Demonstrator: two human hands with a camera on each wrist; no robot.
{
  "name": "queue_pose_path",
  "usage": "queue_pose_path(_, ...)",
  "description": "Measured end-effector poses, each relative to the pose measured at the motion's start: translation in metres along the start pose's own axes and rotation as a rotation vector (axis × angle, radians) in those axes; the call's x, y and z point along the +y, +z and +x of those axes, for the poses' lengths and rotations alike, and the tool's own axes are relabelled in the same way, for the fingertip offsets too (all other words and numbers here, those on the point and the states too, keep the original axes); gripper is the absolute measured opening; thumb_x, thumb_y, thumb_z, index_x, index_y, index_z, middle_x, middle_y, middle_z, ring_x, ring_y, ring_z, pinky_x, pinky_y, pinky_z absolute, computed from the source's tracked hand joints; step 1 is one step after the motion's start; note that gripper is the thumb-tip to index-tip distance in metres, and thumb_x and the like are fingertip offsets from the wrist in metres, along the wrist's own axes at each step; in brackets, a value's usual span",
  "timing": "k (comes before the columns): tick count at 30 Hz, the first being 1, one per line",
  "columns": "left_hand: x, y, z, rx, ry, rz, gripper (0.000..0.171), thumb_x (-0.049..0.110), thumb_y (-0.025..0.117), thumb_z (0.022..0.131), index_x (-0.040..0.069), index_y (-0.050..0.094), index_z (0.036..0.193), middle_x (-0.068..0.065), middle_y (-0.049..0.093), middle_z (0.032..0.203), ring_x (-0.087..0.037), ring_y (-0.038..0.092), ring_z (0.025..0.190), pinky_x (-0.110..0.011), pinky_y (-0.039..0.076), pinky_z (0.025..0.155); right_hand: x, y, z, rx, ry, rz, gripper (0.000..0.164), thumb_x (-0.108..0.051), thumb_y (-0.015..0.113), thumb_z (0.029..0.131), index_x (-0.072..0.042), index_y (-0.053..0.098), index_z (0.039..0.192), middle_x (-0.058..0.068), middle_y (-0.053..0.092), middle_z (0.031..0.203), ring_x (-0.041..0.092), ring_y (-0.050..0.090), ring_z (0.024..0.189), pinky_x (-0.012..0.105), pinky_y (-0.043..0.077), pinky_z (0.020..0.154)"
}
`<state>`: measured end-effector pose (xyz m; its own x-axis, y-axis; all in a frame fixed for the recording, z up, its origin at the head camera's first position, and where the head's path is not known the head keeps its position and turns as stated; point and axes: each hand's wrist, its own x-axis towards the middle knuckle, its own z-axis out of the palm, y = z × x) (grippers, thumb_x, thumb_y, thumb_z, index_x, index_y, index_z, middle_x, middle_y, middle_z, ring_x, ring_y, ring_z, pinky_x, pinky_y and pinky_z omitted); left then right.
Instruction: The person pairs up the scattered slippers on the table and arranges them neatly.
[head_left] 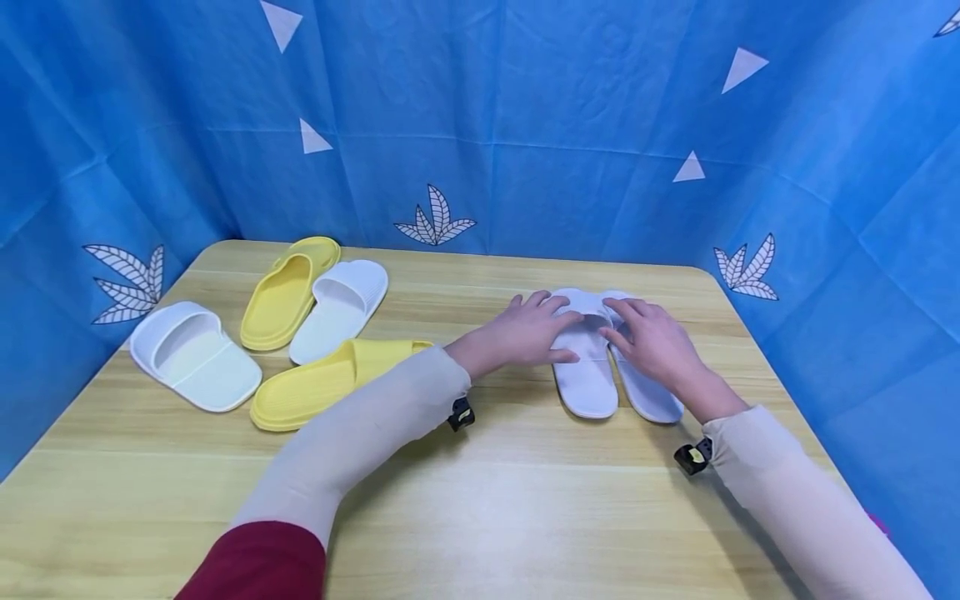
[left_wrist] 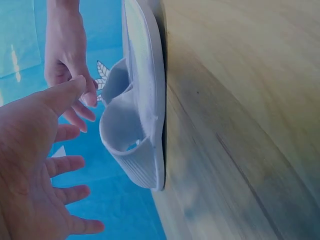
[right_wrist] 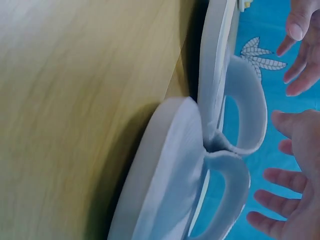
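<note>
A pair of pale lavender-white slide slippers lies side by side on the right part of the table, the left slipper [head_left: 587, 385] close against the right slipper [head_left: 654, 402], toe straps away from me. My left hand [head_left: 527, 333] hovers over the left slipper's strap with fingers spread. Over the right slipper's strap hangs my right hand [head_left: 656, 340], fingers loosely bent and thumb toward the other hand. In both wrist views the hands stand above the straps [left_wrist: 134, 162] with a gap, holding nothing. The right hand partly hides the right slipper in the head view.
On the left lie a white slipper [head_left: 217, 371], a second white slipper [head_left: 326, 325], a yellow slipper [head_left: 273, 304] and another yellow slipper [head_left: 307, 396], partly behind my left sleeve. A blue curtain [head_left: 495, 83] surrounds the wooden table [head_left: 510, 500] at the back and sides.
</note>
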<state>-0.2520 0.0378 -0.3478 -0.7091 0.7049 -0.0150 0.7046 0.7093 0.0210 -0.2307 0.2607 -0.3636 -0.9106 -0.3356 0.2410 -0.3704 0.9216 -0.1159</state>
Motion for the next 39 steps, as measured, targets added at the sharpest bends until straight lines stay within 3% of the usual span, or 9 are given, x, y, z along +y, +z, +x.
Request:
queue_pose_path(9,-0.006,-0.006,-0.018,0.029,0.033,-0.005,0.069,0.067,0.038,0.08,0.029,0.03,0.137,-0.003,0.028,0.141,-0.03,0.024,0.127,-0.059,0.027,0.094,-0.017,-0.001,0.002,0.007,-0.03,0.023,0.054,-0.046,0.05,0.087,-0.019,0.041,0.133,0.012,0.045,0.128,0.034,0.043,0.114,0.054,0.037,0.087)
queue_pose_path(19,-0.02,-0.009,-0.038,-0.003,0.003,0.007,0.075,0.073,0.029,0.077,0.03,0.027,0.139,-0.001,0.027,0.141,-0.028,0.023,0.128,-0.058,0.025,0.096,-0.034,0.0,0.001,0.006,-0.043,0.076,0.055,-0.048,0.051,0.086,-0.022,0.04,0.133,0.008,0.045,0.128,0.032,0.042,0.115,0.052,0.037,0.089)
queue_pose_path(28,-0.032,-0.017,-0.06,0.014,-0.03,0.007,0.069,0.069,0.034,0.08,0.032,0.028,0.138,-0.001,0.029,0.141,-0.028,0.022,0.129,-0.057,0.024,0.097,-0.051,0.005,0.002,0.035,-0.093,0.116,0.055,-0.05,0.049,0.086,-0.021,0.042,0.132,0.005,0.048,0.125,0.028,0.045,0.113,0.047,0.036,0.091)
queue_pose_path(39,-0.048,-0.023,-0.083,0.057,-0.024,0.005,0.07,0.069,0.033,0.08,0.027,0.033,0.136,-0.004,0.033,0.138,-0.028,0.026,0.126,-0.057,0.027,0.096,-0.074,0.01,0.005,0.052,-0.147,0.117,0.053,-0.047,0.052,0.086,-0.021,0.043,0.131,0.004,0.05,0.123,0.027,0.047,0.11,0.047,0.039,0.087)
